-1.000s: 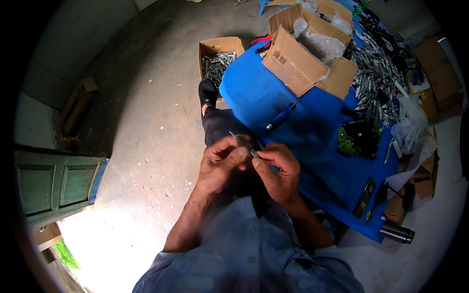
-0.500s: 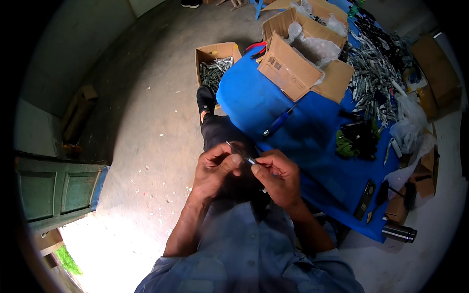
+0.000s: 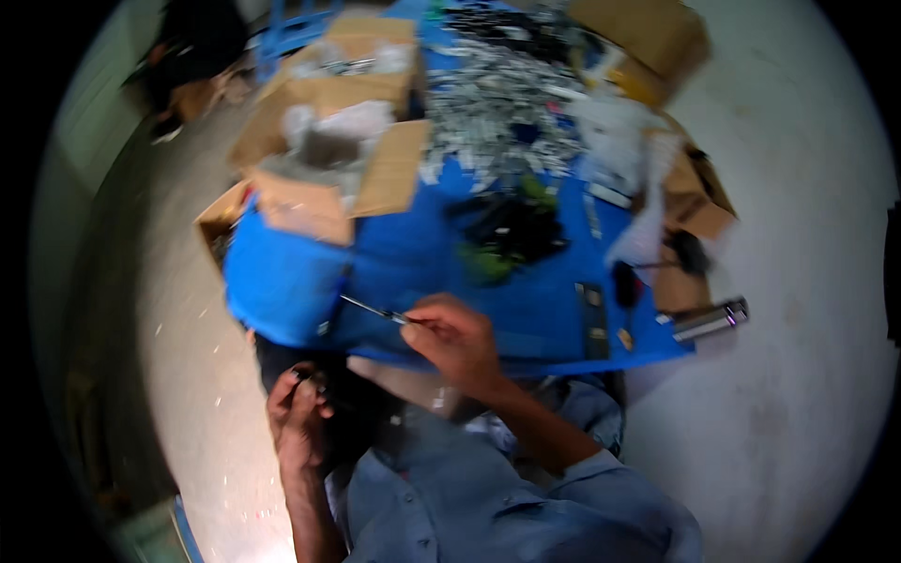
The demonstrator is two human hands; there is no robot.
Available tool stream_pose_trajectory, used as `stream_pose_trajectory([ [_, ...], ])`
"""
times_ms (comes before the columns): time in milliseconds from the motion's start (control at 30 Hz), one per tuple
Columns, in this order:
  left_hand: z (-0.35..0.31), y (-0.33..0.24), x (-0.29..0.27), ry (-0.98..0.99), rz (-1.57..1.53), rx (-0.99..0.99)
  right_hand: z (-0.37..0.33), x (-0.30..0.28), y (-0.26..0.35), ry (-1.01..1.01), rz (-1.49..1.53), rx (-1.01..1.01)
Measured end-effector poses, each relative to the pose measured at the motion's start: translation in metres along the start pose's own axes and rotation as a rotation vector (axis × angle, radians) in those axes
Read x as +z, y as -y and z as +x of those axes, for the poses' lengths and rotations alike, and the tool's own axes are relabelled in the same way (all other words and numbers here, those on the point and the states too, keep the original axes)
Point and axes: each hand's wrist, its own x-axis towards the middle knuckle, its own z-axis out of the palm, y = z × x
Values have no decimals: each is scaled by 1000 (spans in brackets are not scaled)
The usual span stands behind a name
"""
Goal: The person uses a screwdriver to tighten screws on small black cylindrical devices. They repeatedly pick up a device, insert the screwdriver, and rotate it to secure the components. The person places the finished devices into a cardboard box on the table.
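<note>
Above the near edge of the blue-covered table (image 3: pixel 399 253), my right hand (image 3: pixel 455 342) pinches a slim rod with a thin silver shaft (image 3: pixel 371 307). The shaft points left, and blur hides its exact kind. Lower and to the left, over my dark-trousered leg, is my left hand (image 3: pixel 296 408). Its fingers are closed around a small dark piece (image 3: pixel 308 377), mostly hidden by them. On the cloth just beyond the rod's tip lies a blue-handled tool (image 3: pixel 330 308), smeared by motion.
Open cardboard boxes (image 3: pixel 305 206) with plastic bags stand at the table's left. Behind spreads a heap of slim grey metal parts (image 3: pixel 502 108). A black and green bundle (image 3: pixel 511 235), a dark flat plate (image 3: pixel 592 321) and a shiny cylinder (image 3: pixel 710 319) lie rightward. Someone (image 3: pixel 197 56) sits far left.
My hands have come apart: the right moved over the table edge with the slim rod, the left stayed low over my leg. My view has swung right toward the table.
</note>
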Motion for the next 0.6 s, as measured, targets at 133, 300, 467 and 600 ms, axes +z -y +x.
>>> stream_pose_trajectory([
  [133,7,11,15,105,27,-32,0,-56,12,-300,-53,-153],
  [300,4,22,21,143,67,-122,-25,-138,41,-697,-271,-115],
  [467,3,30,34,150,96,-166,-51,-181,37,-855,-81,-116],
  [600,6,27,37,188,97,-160,-48,-190,36,-845,-64,-125],
])
